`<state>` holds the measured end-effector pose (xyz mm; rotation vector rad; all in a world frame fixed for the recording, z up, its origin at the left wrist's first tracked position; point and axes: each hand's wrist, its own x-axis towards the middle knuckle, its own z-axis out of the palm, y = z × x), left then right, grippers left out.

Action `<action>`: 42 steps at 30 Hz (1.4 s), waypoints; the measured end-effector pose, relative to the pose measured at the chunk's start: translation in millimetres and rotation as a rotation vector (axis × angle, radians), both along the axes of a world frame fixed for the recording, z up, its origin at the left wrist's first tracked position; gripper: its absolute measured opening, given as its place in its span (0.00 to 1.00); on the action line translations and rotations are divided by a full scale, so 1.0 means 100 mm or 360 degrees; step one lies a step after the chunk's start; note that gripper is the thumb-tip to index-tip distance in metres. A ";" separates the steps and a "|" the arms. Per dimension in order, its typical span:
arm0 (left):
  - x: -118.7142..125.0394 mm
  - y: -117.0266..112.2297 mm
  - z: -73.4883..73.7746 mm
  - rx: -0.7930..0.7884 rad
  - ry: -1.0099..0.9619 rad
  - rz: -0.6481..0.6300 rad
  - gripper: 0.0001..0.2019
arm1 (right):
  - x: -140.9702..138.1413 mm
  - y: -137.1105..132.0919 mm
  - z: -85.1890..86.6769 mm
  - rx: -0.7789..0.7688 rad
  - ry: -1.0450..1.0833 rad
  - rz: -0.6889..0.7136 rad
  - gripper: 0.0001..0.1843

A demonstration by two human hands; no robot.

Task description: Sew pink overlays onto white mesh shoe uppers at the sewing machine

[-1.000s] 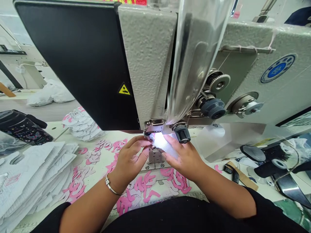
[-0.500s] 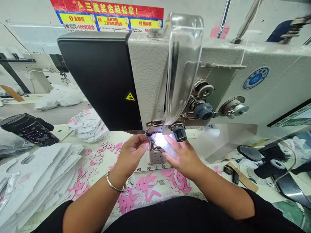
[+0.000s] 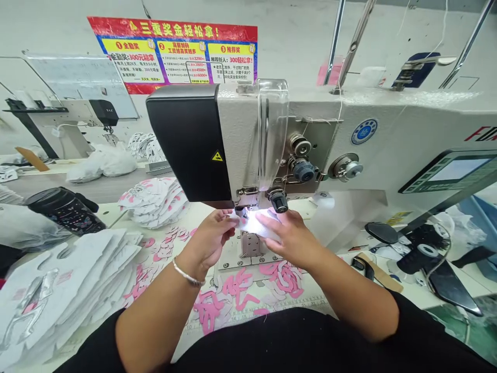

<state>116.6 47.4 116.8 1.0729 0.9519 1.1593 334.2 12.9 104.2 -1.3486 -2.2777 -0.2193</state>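
A white textured fabric piece lies under the needle area of the sewing machine, lit brightly by its lamp. My left hand pinches the left edge of this piece between thumb and fingers, close to the presser foot. On the other side, my right hand rests on the piece with fingers stretched out and apart. Glare and the hands hide part of the fabric. Below it stands the metal machine bed.
Pink and white scraps litter the table around a printed ruler. Stacked white fabric pieces lie at left, with another pile behind. A black bottle leans nearby. At right are a black thread spool and a phone.
The view has pulled back and tilted up, showing more wall and the machine's screen. More of the white fabric shows beside my left fingers; my right fingers have spread over the piece.
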 end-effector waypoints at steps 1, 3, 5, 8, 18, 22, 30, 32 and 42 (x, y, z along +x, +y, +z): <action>-0.04 -0.08 -0.01 -0.0024 -0.0005 -0.0029 0.11 | 0.01 -0.02 0.03 -0.0002 -0.0023 0.0072 0.29; -0.12 -0.26 -0.03 -0.0094 0.0005 -0.0181 0.14 | 0.05 -0.07 0.08 -0.0020 -0.0055 0.0264 0.29; -0.18 -0.43 -0.07 -0.0174 -0.0015 -0.0390 0.16 | 0.10 -0.10 0.10 -0.0039 -0.0016 0.0469 0.28; -0.25 -0.63 -0.16 -0.0256 -0.0078 -0.0561 0.15 | 0.15 -0.10 0.08 -0.0050 0.0204 0.0607 0.30; -0.15 -0.68 -0.26 -0.0285 -0.0041 -0.0640 0.11 | -0.07 0.07 0.05 -0.0028 0.0318 0.0051 0.20; -0.07 -0.67 -0.28 -0.0252 -0.0039 -0.0690 0.13 | -0.08 0.10 0.03 0.0124 0.0219 0.0023 0.21; -0.17 -0.66 -0.41 -0.0302 -0.0016 -0.0599 0.14 | -0.12 0.01 -0.11 0.0320 0.0321 0.0285 0.21; -0.21 -0.61 -0.39 -0.0194 -0.0165 -0.0330 0.12 | -0.13 -0.01 -0.13 0.0339 0.0374 0.0389 0.20; -0.29 -0.60 -0.40 -0.0186 -0.0134 -0.0256 0.10 | -0.11 0.00 -0.18 0.0316 0.0499 0.0490 0.17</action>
